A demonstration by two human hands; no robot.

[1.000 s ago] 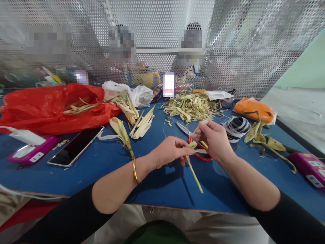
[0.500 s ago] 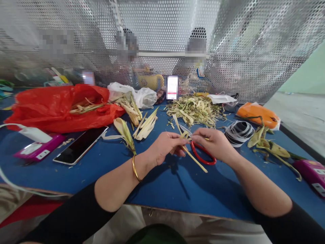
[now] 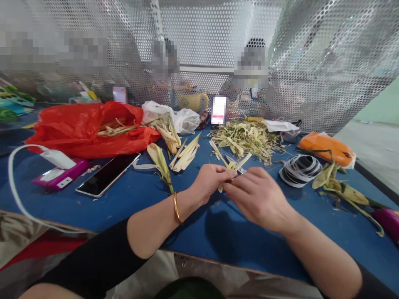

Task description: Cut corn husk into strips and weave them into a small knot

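Note:
My left hand (image 3: 209,182), a gold bangle at its wrist, pinches pale corn husk strips (image 3: 231,165) above the blue table. Two strip ends stick up in a V beyond the fingertips, and a short bit shows beneath them. Right against it, my right hand (image 3: 260,199) has its fingers closed at the same husk strips; its palm side is hidden. Just beyond the hands lie scissors (image 3: 241,170), with only part of the metal blades showing. Left of the hands are a husk bundle (image 3: 160,164) and flat cut husks (image 3: 187,157).
Shredded husk (image 3: 246,137) is heaped behind the hands. A red plastic bag (image 3: 68,128), a dark phone (image 3: 107,174) and a purple power strip (image 3: 62,176) are at left. At right lie a ribbon roll (image 3: 301,170) and an orange packet (image 3: 327,148). A perforated metal screen (image 3: 199,41) stands behind.
My right hand has turned over and moved across the scissors' red handles, which are now hidden. The long strip pointing toward me no longer shows; another end now points up to the right.

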